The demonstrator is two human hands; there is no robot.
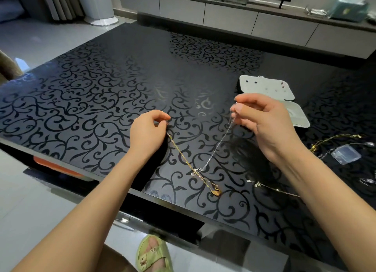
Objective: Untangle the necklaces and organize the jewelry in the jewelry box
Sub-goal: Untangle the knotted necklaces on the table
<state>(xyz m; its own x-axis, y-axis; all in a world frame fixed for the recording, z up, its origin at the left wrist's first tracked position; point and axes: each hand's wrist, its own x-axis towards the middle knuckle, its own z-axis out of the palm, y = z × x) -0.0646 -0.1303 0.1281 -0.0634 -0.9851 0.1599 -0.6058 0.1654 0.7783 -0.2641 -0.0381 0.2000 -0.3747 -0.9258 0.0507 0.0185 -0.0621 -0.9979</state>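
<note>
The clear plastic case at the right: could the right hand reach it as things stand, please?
Probably yes: the clear plastic case lies uncovered near the right hand, though its fingers pinch the silver chain.

Two crossed necklaces, open jewelry box behind.
Gold necklace (pixel 184 159) and silver necklace (pixel 218 144) lifted taut at their far ends, meeting in a V at a small knot, seemingly tangled there; gold pendant (pixel 216 192) lying flat below. White jewelry box (pixel 266 88) at right rear, lid folded open, tiny studs (pixel 281 84) inside.
</note>
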